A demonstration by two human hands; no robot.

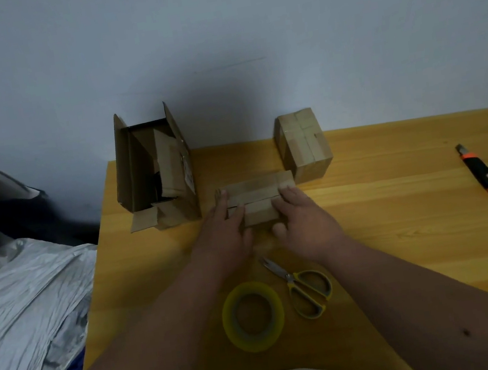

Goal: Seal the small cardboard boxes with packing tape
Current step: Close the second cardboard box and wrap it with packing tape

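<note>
Brown corrugated cardboard, small flat rectangular box [255, 197], lies mid-worktop just in front of the person, long axis running left to right, parallel to the near edge of the yellow wooden worktop [400, 224]. Top flaps meet in a seam along that same axis; seam faces up. No tape visible across it that I can make out.

Left hand [227, 228] lies flat on the box's left part, fingers [222, 199] straight, pressing the flaps down. Right hand [302, 220] rests on the right part, fingers loosely extended over the top, thumb at the near side wall. Neither hand curls round anything.

Handling, as a judgement: light, probably slides easily on smooth wood; walls stiff enough, but flaps springy, so one palm should hold the seam closed. Best grip is across the short sides or flat pressure on top.

Yellowish clear packing tape roll [253, 316] lies flat nearer the person, yellow-handled scissors [302, 287] just beside it to the right, blades pointing towards the box. Small squarish taped cardboard box [303, 144] stands behind; tall open carton [155, 169] at back left; orange-and-black utility knife [482, 169] well apart at right.
</note>
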